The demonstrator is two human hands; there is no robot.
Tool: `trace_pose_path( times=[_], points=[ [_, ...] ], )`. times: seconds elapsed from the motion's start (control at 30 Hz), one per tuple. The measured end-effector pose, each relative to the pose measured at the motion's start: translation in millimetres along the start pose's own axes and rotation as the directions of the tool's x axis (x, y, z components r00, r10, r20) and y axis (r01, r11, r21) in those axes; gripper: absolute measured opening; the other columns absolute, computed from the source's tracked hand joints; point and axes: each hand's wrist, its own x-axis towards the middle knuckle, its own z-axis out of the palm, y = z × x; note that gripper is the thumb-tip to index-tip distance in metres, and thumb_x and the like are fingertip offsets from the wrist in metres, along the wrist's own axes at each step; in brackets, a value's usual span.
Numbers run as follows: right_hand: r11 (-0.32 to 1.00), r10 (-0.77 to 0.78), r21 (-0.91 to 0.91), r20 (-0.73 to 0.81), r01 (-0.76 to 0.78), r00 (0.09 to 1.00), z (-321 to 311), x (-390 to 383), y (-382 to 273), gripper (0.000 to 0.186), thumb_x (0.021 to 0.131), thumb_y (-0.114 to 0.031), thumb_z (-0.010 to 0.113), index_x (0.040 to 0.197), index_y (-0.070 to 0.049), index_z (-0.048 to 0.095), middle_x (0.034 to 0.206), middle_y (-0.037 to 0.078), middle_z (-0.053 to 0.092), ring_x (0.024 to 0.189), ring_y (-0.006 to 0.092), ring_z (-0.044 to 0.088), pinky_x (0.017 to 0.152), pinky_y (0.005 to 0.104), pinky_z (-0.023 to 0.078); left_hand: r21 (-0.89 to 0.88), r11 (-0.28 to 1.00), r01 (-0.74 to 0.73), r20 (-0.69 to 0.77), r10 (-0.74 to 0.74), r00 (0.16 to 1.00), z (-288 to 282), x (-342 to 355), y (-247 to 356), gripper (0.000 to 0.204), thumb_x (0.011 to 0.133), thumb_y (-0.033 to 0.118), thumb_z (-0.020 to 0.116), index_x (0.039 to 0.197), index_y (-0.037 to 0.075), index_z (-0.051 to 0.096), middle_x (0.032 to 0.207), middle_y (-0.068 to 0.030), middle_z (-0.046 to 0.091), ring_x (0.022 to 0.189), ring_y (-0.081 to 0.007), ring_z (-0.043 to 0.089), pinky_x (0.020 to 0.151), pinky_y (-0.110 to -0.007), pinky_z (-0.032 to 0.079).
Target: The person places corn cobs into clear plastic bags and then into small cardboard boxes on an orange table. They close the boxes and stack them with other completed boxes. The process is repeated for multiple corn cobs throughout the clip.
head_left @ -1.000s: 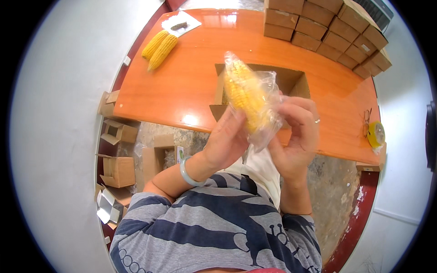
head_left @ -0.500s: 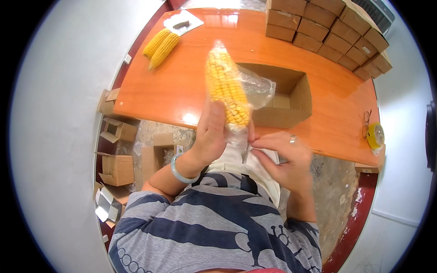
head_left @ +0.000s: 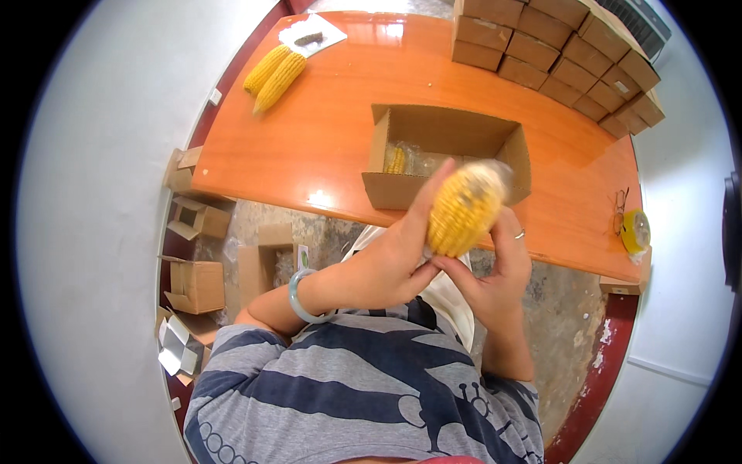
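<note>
1. Fingers of the left hand [head_left: 396, 259] curved around the left side of a yellow corn cob [head_left: 464, 213], grasping it; its thumb lay by the cob's lower end.
2. Fingers of the right hand [head_left: 495, 282] gripped the cob from the other side, the thumb near the left thumb and the forefinger along the right flank; the remaining fingertips were hidden.
3. The held cob was tilted, its darker-spotted end toward the upper right, where clear plastic [head_left: 502, 172] showed blurred.
4. It was held up over the table's near edge, hiding part of the front of an open cardboard box [head_left: 456, 127].
5. Inside that box, at its left end, lay another corn cob [head_left: 396, 160] among clear wrapping.
6. A pale bangle [head_left: 300, 297] circled the left wrist, and a ring [head_left: 520, 234] sat on a right finger.
7. Farther out on the orange table [head_left: 325, 147], two bare cobs [head_left: 280, 83] lay side by side at the far left, near a white sheet [head_left: 326, 32] bearing a small dark object [head_left: 309, 39].
8. Stacked cartons [head_left: 549, 54] filled the far right corner; glasses [head_left: 621, 210] and a yellow tape roll [head_left: 636, 230] lay near the right edge.
9. Open cartons [head_left: 199, 286] stood on the floor at left.
</note>
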Motion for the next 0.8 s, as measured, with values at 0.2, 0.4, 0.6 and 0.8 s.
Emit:
trace_pose_path(
  times=[0.2, 0.4, 0.6, 0.8],
  points=[
    [0.884, 0.197, 0.421, 0.058, -0.203, 0.979, -11, -17, 16, 0.064, 0.074, -0.004, 0.089, 0.131, 0.004, 0.061, 0.14, 0.016, 0.059, 0.122, 0.0269, 0.061, 0.101, 0.0385, 0.051, -0.116, 0.987, 0.114, 0.088, -0.104, 0.991, 0, 3, 3, 0.103, 0.085, -0.006, 0.069, 0.165, 0.005, 0.003, 0.143, -0.0259, 0.052, 0.121, -0.0378, 0.061, 0.104, -0.041, 0.048],
    [0.773, 0.27, 0.583, 0.054, -0.25, 0.961, -18, -4, 7, 0.066, 0.08, 0.004, 0.082, 0.138, 0.005, 0.053, 0.142, 0.018, 0.058, 0.121, 0.0236, 0.063, 0.099, 0.0362, 0.055, -0.393, 0.874, 0.285, 0.122, -0.257, 0.959, 2, 0, -5, 0.1, 0.084, -0.01, 0.067, 0.165, 0.008, 0.012, 0.122, -0.0157, 0.064, 0.087, -0.0184, 0.067, 0.077, -0.03, 0.056],
    [0.948, 0.193, 0.257, 0.001, -0.187, 0.981, -63, 71, 22, 0.054, 0.088, 0.003, 0.072, 0.138, 0.005, 0.054, 0.116, 0.01, 0.07, 0.099, 0.0158, 0.069, 0.084, 0.0306, 0.058, 0.013, 0.999, 0.035, -0.306, -0.03, 0.951, -34, -15, -12, 0.053, 0.085, -0.006, 0.07, 0.136, 0.0, 0.059, 0.116, -0.0145, 0.065, 0.094, -0.018, 0.064, 0.071, -0.027, 0.054],
    [0.891, 0.315, -0.448, 0.494, -0.073, 0.811, -55, 129, 27, 0.045, 0.086, -0.014, 0.078, 0.127, 0.0, 0.065, 0.101, 0.014, 0.074, 0.09, 0.0258, 0.071, 0.078, 0.0368, 0.054, 0.283, 0.955, 0.09, -0.428, 0.041, 0.903, -43, -10, -53, 0.044, 0.084, 0.005, 0.076, 0.126, 0.0, 0.063, 0.123, -0.0177, 0.061, 0.108, -0.0312, 0.062, 0.09, -0.038, 0.053]
  ],
)
